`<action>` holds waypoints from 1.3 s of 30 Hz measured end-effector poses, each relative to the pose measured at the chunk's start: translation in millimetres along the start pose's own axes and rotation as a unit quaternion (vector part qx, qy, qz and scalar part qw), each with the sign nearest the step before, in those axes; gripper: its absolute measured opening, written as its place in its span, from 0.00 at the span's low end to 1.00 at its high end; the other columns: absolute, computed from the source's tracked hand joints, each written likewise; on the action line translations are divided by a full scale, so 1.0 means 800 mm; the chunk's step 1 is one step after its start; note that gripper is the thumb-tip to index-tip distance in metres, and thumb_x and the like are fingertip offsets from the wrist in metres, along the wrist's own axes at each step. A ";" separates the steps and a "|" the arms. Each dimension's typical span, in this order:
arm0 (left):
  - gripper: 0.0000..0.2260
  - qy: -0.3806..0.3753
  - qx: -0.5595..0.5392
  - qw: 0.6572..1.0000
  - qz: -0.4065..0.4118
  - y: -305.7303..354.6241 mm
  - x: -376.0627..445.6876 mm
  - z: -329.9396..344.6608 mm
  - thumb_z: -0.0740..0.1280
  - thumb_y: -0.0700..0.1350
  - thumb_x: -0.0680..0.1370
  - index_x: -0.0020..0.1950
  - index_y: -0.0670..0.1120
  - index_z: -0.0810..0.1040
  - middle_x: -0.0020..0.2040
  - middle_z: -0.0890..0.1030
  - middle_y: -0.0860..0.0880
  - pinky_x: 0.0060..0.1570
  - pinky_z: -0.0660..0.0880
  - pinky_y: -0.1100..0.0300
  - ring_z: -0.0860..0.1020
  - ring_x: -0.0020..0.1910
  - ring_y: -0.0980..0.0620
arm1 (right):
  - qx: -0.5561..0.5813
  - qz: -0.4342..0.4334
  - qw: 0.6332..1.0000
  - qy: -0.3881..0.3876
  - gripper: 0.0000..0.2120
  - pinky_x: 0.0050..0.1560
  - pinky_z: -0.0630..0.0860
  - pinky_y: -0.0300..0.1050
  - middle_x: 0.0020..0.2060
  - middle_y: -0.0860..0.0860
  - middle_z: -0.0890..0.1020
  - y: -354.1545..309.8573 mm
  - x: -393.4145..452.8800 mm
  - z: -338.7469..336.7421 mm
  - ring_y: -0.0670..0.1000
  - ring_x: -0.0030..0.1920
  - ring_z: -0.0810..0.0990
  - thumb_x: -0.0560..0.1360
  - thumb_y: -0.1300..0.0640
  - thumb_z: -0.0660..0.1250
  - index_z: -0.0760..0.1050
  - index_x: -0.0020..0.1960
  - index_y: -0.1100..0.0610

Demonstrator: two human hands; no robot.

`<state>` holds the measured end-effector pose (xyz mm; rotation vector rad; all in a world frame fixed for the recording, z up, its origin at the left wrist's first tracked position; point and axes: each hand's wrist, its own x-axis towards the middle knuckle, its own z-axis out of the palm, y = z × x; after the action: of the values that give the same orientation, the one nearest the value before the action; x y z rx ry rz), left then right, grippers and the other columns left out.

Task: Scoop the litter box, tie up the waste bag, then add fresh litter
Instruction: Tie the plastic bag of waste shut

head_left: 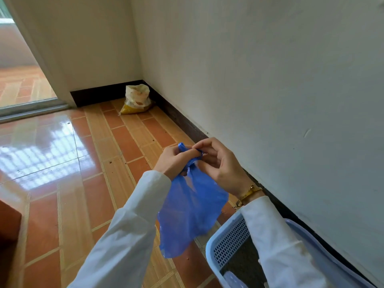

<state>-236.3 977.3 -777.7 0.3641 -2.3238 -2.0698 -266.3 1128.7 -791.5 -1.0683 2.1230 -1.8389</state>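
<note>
Blue plastic waste bag [191,213] hangs in mid-air over the tiled floor [62,183], both hands working its gathered top. Left hand [176,161] has its fingers curled tight round the twisted neck, right hand [218,163] pinches the handle ends just beside it, thumb and fingertips together on the plastic. Gold bracelet [249,193] on the right wrist. Pale blue litter box [226,242] with a mesh wall sits at the floor's bottom right edge along the wall. Yellow-and-white litter sack [137,99] is slumped in the far corner.
</note>
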 end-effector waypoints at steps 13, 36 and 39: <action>0.12 -0.030 0.007 0.997 0.066 -0.021 -0.003 0.010 0.58 0.47 0.80 0.54 0.62 0.78 0.25 0.74 0.59 0.29 0.69 0.63 0.67 0.24 0.56 | -0.008 0.058 0.998 0.029 0.07 0.43 0.77 0.42 0.37 0.40 0.80 0.013 0.001 0.001 0.46 0.39 0.78 0.80 0.56 0.59 0.75 0.47 0.52; 0.07 0.073 0.361 0.862 0.348 -0.036 -0.021 0.011 0.64 0.38 0.78 0.48 0.41 0.82 0.41 0.78 0.48 0.39 0.69 0.67 0.75 0.39 0.52 | -0.115 0.165 0.970 0.138 0.05 0.32 0.70 0.40 0.31 0.50 0.74 0.019 0.014 0.001 0.47 0.29 0.71 0.80 0.57 0.60 0.68 0.54 0.57; 0.10 0.048 0.288 0.927 0.235 -0.031 -0.016 0.009 0.61 0.38 0.79 0.39 0.38 0.77 0.31 0.72 0.51 0.33 0.62 0.69 0.67 0.30 0.57 | -0.063 0.119 0.984 0.114 0.10 0.31 0.68 0.36 0.28 0.53 0.71 0.008 0.012 0.003 0.47 0.27 0.68 0.78 0.55 0.64 0.66 0.52 0.60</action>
<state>-220.6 983.9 -800.9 -0.0968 -2.5846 -1.1188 -274.5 1121.3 -794.5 -0.6135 2.4008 -1.8086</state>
